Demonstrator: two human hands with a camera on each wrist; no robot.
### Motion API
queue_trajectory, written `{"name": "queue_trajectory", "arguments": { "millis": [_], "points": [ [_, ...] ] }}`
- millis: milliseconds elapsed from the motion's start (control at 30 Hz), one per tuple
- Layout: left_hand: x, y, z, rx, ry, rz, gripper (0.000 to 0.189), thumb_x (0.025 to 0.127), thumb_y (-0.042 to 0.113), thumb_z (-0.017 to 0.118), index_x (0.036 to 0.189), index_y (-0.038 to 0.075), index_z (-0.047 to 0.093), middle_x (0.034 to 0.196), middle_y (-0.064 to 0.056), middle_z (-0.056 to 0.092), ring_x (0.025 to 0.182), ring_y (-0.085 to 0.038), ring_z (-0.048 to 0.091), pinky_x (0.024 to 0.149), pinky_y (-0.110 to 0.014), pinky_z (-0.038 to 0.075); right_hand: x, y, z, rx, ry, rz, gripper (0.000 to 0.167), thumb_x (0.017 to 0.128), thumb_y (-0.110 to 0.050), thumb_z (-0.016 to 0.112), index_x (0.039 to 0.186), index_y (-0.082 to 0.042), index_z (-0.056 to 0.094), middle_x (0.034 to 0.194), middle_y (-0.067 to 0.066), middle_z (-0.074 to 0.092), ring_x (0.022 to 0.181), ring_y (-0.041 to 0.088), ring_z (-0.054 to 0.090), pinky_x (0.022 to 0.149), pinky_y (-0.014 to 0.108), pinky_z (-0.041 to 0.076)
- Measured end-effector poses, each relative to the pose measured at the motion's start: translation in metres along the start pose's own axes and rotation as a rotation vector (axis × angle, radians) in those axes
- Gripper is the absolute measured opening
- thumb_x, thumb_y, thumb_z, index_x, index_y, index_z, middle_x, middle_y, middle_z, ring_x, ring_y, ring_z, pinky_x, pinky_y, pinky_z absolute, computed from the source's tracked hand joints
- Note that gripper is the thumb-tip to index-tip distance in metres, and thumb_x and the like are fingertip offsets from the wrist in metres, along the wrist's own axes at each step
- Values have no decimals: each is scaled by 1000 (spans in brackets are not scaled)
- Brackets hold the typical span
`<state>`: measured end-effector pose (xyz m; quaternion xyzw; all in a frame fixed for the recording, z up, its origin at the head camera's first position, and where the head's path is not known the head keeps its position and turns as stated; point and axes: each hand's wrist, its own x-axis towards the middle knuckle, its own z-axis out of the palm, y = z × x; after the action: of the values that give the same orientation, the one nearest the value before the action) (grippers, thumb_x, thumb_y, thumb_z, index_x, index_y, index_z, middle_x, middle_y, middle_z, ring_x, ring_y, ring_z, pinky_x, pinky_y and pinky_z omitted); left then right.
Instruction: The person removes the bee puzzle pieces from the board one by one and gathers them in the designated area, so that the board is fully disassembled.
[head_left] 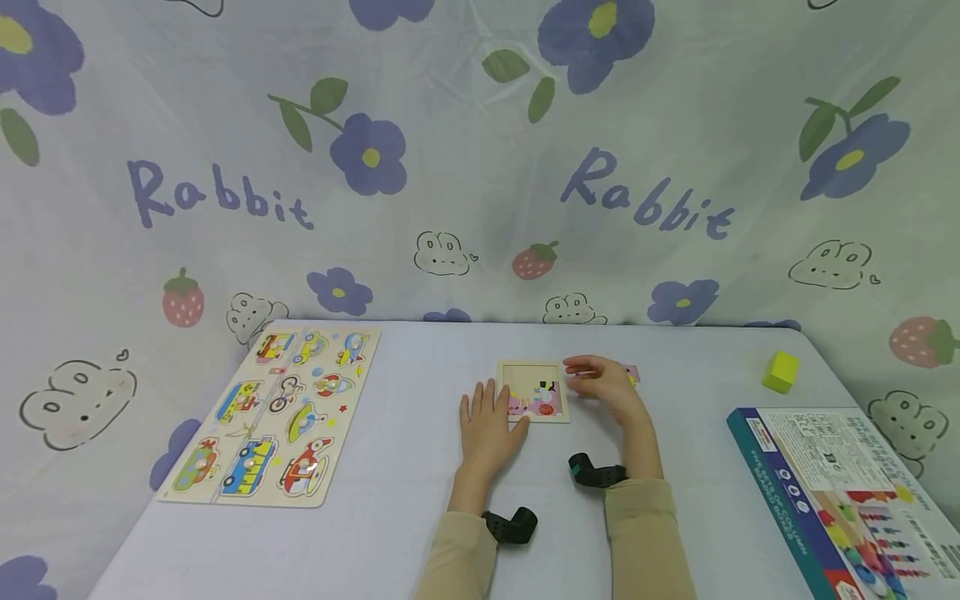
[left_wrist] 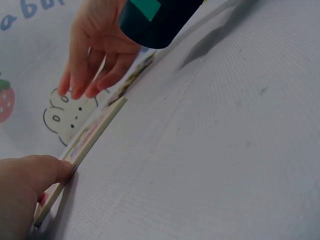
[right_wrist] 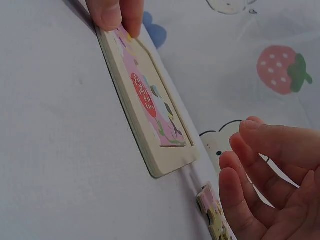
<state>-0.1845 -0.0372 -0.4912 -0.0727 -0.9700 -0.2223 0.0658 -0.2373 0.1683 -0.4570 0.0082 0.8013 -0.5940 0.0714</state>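
A small square wooden puzzle tray lies on the white table, its lower part filled with pink pieces that show a strawberry. The bare wooden base shows in its upper part. My left hand rests at the tray's left side, fingers spread and straight, the thumb touching its near edge. Over the table just right of the tray hovers my right hand, fingers loosely bent with nothing between them. Loose pink and yellow puzzle pieces lie beneath it, partly hidden by the hand in the head view.
A wooden board of vehicle puzzle pieces lies on the left of the table. At the right are a yellow-green block and a printed toy box. A patterned curtain hangs behind the table. Each wrist wears a black camera.
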Motion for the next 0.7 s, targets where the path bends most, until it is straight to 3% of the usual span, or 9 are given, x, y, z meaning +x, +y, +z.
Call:
{"name": "queue_trajectory", "arguments": {
  "millis": [233,400,700],
  "points": [
    [0,0,1,6,-4,-1,61,86,42,56,136,7,46,145,-16,35,137,-33,24,109,-53,11,-1,-2,6,-72,-39,-49,37,80,-1,67,116,2,61,112,20,62,93,23,59,70,29,49],
    [0,0,1,10,-6,-3,61,86,42,56,135,7,46,145,-16,35,137,-34,23,109,-53,11,1,-2,13,-132,-51,-27,36,79,-1,67,114,-1,62,111,16,62,96,25,58,72,30,49],
    [1,-1,3,9,-2,-1,61,86,42,56,135,8,46,145,-16,35,137,-33,24,110,-53,10,2,-5,21,-318,-30,-24,36,74,-1,71,109,-6,66,104,9,65,85,21,54,69,27,45]
  ]
}}
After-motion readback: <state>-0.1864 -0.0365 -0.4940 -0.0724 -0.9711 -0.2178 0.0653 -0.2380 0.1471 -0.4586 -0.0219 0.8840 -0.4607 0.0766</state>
